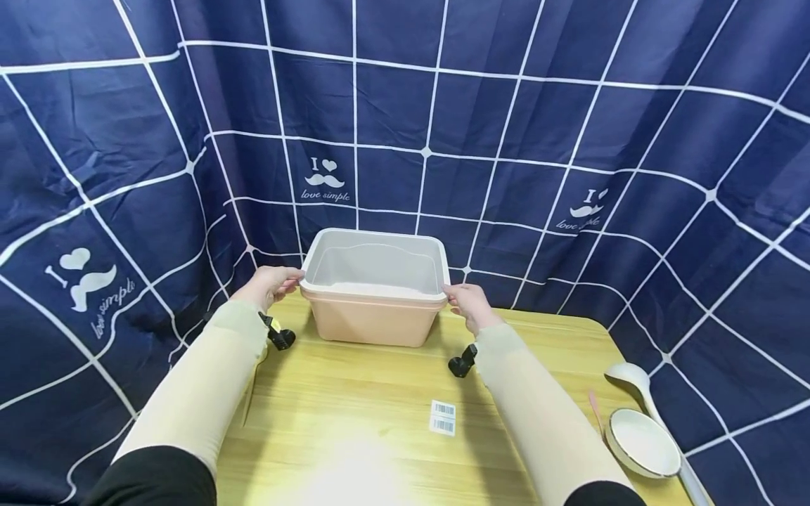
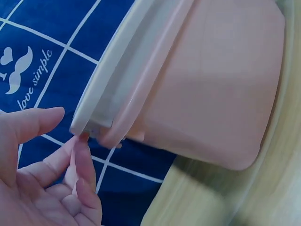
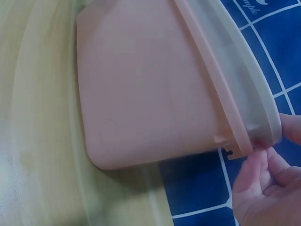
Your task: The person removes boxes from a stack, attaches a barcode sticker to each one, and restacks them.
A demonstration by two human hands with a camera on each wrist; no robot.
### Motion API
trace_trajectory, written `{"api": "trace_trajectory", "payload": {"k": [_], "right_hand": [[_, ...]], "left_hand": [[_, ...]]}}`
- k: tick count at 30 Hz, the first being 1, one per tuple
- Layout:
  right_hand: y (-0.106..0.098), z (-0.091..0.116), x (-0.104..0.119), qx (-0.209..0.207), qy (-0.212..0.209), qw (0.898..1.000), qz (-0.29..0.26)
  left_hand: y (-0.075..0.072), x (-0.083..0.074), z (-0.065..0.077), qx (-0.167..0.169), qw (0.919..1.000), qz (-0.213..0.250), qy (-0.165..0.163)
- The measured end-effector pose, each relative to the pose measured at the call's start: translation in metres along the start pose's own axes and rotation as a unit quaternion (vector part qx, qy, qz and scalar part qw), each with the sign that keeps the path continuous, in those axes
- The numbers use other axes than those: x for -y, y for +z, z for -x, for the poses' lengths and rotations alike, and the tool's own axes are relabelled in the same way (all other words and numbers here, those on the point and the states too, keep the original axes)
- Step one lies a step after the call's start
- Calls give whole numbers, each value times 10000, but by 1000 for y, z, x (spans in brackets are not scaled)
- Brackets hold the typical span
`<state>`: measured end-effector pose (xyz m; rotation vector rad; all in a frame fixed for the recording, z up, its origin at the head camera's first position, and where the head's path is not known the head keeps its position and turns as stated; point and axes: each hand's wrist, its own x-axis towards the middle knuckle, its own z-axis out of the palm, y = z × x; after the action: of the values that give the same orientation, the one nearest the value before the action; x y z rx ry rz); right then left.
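A white rectangular plastic bin (image 1: 380, 261) sits nested inside a pink bin (image 1: 373, 323) at the far side of the table. In both wrist views a gap shows between the white rim (image 2: 101, 87) and the pink rim (image 2: 146, 80) below it. My left hand (image 1: 268, 284) holds the left end of the white rim, fingertips tucked under it and thumb above. At the opposite end, my right hand (image 1: 470, 303) grips the white rim between thumb and fingers. The pink bin's base stands on the wood-grain table (image 1: 354, 393).
To the right lie a white ladle (image 1: 629, 374), a white bowl with a dark rim (image 1: 644, 443) and a thin pink stick (image 1: 596, 411). A printed label (image 1: 442, 417) is on the tabletop. Dark blue curtain (image 1: 392, 98) with white lines hangs behind the table and at both sides.
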<state>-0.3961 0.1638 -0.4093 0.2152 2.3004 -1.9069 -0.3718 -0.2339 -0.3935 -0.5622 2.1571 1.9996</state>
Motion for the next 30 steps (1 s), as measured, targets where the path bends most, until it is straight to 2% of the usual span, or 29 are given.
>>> {"api": "trace_trajectory", "payload": {"k": [4,8,14,21,30], "right_hand": [[1,2,1,-122,-45,9999,-65],[1,4,2,-200,-5,9997,-119],[0,4,1,-315,52,9990,-323],[0,3,-1,-292,139,9981,-515],[0,9,4,-365,72,9962,-792]], "left_hand": [[7,1,1,-80,10000,34,-27],[12,0,2,-379,9992,-127,81],[16,-3,3,-652,9978,-39,96],[16,-7,12,-581,9981,194,108],[15,-8,16,-470,9981,391,114]]}}
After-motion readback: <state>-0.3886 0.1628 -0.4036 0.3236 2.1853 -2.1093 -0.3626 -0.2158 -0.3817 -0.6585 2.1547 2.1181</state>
